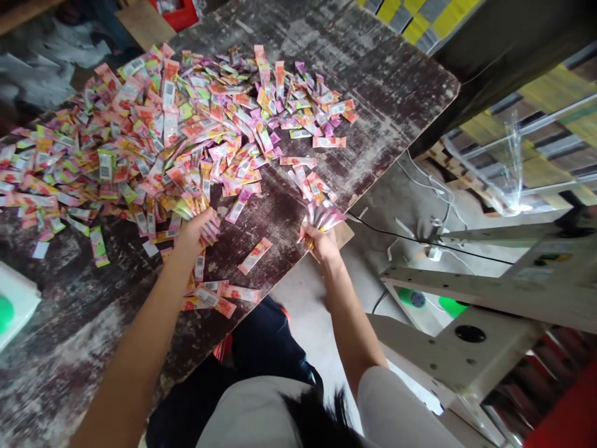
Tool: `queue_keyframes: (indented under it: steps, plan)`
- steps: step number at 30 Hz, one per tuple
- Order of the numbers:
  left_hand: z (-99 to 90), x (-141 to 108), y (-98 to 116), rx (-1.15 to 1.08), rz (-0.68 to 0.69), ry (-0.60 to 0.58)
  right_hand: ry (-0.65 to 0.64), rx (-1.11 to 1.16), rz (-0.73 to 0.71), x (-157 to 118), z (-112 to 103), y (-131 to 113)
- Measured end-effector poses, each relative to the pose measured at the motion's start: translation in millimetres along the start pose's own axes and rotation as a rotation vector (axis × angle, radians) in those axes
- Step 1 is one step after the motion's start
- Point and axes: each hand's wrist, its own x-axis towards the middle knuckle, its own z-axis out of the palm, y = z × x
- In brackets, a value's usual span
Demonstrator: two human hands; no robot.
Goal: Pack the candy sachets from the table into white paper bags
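Left hand: fingers closed round a bunch of stick sachets, at the near edge of the big sachet pile. Bunch sticks out past the fingertips, toward the pile.

Right hand: closed on a second bunch, fanned packets, over the bench edge. Packets project beyond thumb and fingers; a few loose ones lie just past them on the bench.

Single orange-pink sachet lies flat between the hands, touching neither. Small group of sachets near the bench edge, beside the left forearm.
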Motion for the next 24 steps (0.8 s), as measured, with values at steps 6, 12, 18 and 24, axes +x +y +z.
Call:
queue_keyframes:
  steps: [6, 12, 18, 24]
  plan:
    - [32.0, 18.1, -17.9, 0.709, 0.237, 0.193, -0.164, -0.487, -0.094, 10.6, 30.3, -0.9]
    - [65.2, 46.4, -10.6, 1.388, 0.254, 0.260, -0.060, -1.124, -0.299, 114.5, 63.1, -45.2]
    - [57.3, 54.2, -9.9, 1.406, 0.100, 0.236, -0.055, -1.293, -0.315, 196.5, 102.8, -60.9]
    - [49.9, 54.1, -11.3, 1.406, 0.100, 0.216, -0.051, -1.405, -0.231, 148.1, 79.7, -46.4]
